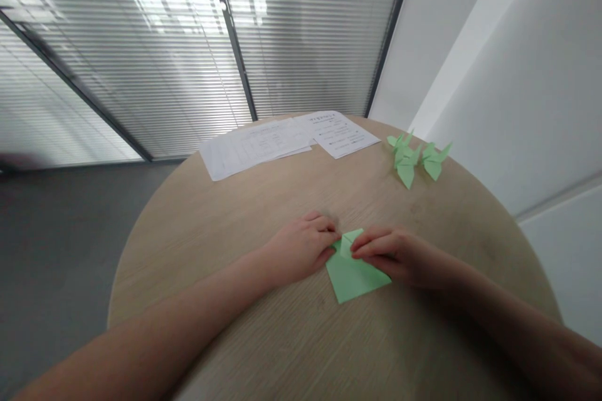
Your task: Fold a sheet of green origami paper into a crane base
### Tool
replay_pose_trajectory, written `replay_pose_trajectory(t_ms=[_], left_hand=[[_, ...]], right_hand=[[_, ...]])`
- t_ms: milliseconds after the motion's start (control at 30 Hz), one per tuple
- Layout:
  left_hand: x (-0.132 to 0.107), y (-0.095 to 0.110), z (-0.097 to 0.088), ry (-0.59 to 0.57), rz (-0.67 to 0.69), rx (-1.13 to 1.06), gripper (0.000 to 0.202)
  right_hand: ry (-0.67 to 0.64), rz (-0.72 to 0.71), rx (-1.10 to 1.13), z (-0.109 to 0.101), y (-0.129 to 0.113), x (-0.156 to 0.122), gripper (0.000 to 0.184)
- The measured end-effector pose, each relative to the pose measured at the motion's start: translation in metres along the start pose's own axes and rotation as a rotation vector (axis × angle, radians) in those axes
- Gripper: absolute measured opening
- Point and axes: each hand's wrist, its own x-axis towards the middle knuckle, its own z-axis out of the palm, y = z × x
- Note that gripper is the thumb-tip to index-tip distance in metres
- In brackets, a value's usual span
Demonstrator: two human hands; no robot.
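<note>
A light green sheet of origami paper (356, 281) lies on the wooden table, with a flap folded over at its far side. My left hand (308, 245) has its fingers closed at the paper's left corner, thumb and fingertips pinching the edge. From the right, my right hand (392, 254) pinches the folded flap between thumb and fingers, covering part of the paper's right side. The fingertips of both hands are a short way apart, the flap between them.
Several folded green paper cranes (405, 161) stand near the table's far right edge. White printed sheets (258, 144) lie at the back of the round table (188, 225), a page with text (343, 135) among them. Glass with blinds (301, 44) and a white wall are beyond.
</note>
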Motion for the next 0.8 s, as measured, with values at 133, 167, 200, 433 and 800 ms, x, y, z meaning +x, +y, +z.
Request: replay_pose_trajectory(t_ms=[133, 167, 200, 433, 800], left_hand=[[0.000, -0.002, 0.000, -0.009, 0.002, -0.001, 0.026], [0.000, -0.002, 0.001, -0.010, 0.003, 0.004, 0.027], [-0.001, -0.002, 0.001, -0.009, 0.004, 0.009, 0.028], [-0.001, -0.003, 0.000, 0.027, 0.124, -0.059, 0.029], [-0.001, 0.000, -0.002, 0.007, 0.004, -0.078, 0.017]], right_hand=[[-0.021, -0.070, -0.115, 0.000, 0.004, 0.000, 0.023], [-0.026, -0.084, -0.164, -0.001, 0.005, 0.000, 0.023], [-0.028, -0.092, -0.210, -0.001, 0.007, 0.000, 0.023], [0.027, -0.074, -0.260, -0.004, 0.007, -0.001, 0.023], [0.080, 0.192, -0.376, -0.011, 0.008, -0.002, 0.016]])
